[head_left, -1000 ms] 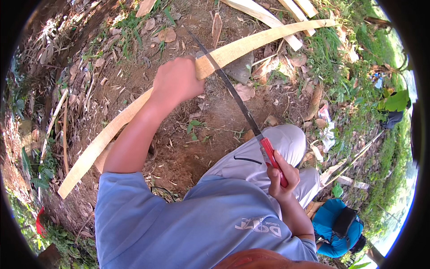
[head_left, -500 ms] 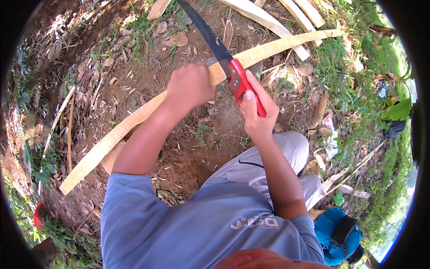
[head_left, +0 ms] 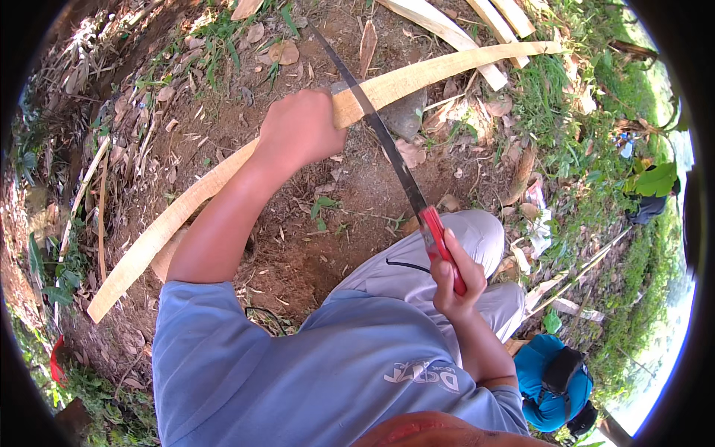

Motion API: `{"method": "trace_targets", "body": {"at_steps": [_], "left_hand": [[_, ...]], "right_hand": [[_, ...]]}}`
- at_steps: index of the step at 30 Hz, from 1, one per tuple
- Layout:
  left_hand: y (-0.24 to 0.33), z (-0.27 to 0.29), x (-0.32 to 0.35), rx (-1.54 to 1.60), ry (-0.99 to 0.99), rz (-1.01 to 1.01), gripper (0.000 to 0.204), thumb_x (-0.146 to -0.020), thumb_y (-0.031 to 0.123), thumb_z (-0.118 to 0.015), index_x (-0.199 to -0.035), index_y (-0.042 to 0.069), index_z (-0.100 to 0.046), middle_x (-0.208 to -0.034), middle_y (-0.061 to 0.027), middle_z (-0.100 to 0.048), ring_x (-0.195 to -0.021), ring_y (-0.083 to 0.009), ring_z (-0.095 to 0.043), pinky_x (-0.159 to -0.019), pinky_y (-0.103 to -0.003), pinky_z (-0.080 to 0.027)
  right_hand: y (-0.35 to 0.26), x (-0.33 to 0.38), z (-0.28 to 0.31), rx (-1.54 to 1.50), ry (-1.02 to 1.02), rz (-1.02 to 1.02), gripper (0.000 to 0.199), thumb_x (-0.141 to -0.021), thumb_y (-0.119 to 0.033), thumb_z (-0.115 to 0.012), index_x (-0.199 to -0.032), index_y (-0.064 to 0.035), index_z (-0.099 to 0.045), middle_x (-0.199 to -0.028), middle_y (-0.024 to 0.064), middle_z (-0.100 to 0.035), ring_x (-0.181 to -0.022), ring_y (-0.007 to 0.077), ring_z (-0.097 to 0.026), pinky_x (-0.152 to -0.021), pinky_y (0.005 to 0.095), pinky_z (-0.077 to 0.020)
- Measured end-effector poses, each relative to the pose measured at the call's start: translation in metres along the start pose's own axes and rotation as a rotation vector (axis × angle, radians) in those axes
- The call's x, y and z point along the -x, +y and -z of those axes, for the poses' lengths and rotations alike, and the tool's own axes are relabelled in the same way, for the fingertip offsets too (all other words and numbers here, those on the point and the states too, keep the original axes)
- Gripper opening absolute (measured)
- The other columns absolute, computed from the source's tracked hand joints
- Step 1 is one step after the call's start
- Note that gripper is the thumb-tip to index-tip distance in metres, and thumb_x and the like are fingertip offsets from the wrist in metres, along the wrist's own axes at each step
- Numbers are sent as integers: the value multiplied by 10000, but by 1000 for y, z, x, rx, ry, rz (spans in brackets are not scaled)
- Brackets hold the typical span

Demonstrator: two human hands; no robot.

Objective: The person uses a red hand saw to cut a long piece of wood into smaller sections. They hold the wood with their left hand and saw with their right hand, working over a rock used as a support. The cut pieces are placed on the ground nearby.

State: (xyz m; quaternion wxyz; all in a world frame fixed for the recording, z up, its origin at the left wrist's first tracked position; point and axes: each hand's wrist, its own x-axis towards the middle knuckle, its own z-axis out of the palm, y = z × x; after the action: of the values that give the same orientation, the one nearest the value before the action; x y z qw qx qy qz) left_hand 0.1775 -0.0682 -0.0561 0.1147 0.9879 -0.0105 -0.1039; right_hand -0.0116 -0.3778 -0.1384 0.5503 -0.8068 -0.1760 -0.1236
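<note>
A long pale wooden plank lies across in front of me, its ends bent by the lens. My left hand is closed around it just left of the middle. In my right hand is the red handle of a hand saw, held low by my knee. The dark blade crosses the plank right beside my left fist, and its tip reaches past the far edge. Whether the blade has cut into the wood cannot be made out.
Several other wooden strips lie at the far side. Under the plank, near the blade, is a grey stone. A teal backpack stands at my right. Dry leaves, grass and a red object lie around on bare soil.
My right hand has drawn the saw back toward me and to the right, so more blade shows on the near side of the plank. My left hand still grips the plank.
</note>
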Motion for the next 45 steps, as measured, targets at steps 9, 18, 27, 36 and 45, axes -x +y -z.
{"method": "trace_targets", "body": {"at_steps": [9, 18, 27, 36, 45], "left_hand": [[3, 3, 1, -7, 35, -7, 378, -821, 247, -774, -1070, -37, -754, -1031, -280, -786, -1017, -459, -778, -943, -526, -626], [7, -6, 3, -29, -108, -4, 366, -823, 242, -772, -1031, -59, -772, -1027, -303, -781, -1012, -459, -781, -938, -524, -632], [10, -1, -2, -37, -116, 32, 376, -816, 234, -769, -1047, -64, -767, -1043, -289, -785, -1016, -446, -783, -940, -512, -637], [11, -14, 0, -96, 20, 4, 392, -813, 196, -745, -1119, -50, -742, -1045, -260, -803, -990, -422, -803, -918, -486, -652], [5, -20, -6, -102, 16, -19, 385, -831, 252, -763, -1086, -35, -737, -1026, -266, -797, -974, -439, -798, -891, -508, -650]], "right_hand": [[10, -164, -104, -345, 131, -58, 408, -1063, -36, -663, -1468, -4, -690, -1139, 127, -815, -830, 65, -652, -757, 243, -543], [25, -94, -82, -108, 73, 14, 444, -994, 9, -677, -1435, 59, -683, -1305, 238, -783, -894, 201, -807, -805, 291, -596], [17, 53, -2, 98, 97, 150, 432, -1069, -62, -597, -1460, 122, -616, -898, 156, -774, -612, 124, -633, -573, 275, -498], [-45, -33, -12, 13, 24, -98, 421, -1064, -46, -625, -1470, 62, -657, -1133, 181, -772, -753, 111, -692, -666, 251, -528], [-14, -173, -103, -165, 153, -22, 426, -1058, -39, -670, -1483, -21, -678, -1154, 144, -811, -818, 59, -651, -710, 250, -529]]}}
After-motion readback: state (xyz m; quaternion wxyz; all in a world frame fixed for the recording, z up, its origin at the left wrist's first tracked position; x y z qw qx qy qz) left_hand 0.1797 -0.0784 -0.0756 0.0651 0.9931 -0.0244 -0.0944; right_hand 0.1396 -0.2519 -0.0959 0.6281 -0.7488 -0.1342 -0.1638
